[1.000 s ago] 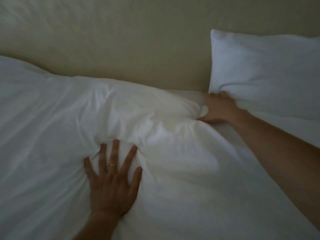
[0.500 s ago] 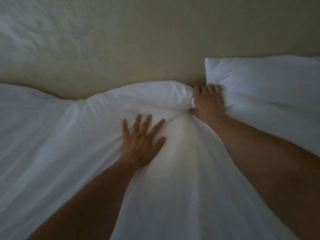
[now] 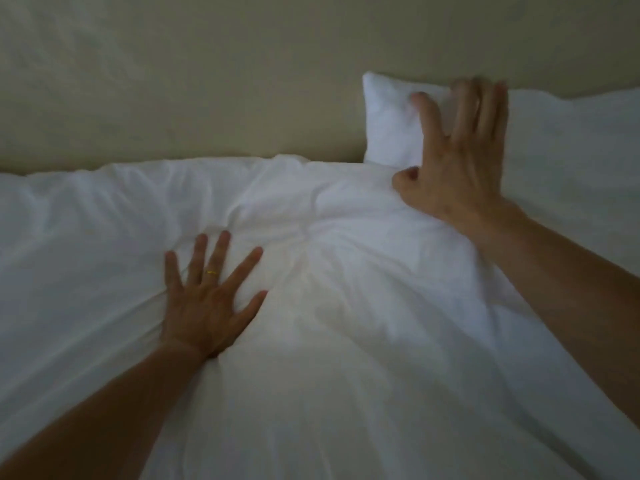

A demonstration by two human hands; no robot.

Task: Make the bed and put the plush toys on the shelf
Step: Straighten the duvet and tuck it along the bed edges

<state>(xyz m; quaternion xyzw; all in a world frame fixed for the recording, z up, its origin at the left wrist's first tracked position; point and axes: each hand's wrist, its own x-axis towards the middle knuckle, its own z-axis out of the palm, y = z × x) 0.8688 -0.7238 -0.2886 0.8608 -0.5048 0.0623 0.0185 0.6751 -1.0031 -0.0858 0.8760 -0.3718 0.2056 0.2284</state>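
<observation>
Across the whole lower view the white duvet [image 3: 346, 358] is lying wrinkled on the bed, its top edge reaching the beige headboard [image 3: 207, 98]. On it the left hand [image 3: 207, 303] is pressing flat, fingers spread wide, a gold ring [image 3: 212, 272] on one finger. Near the white pillow [image 3: 571, 161] the right hand [image 3: 453, 168] is hovering blurred, fingers straight and apart, holding nothing. Plush toys are not showing.
</observation>
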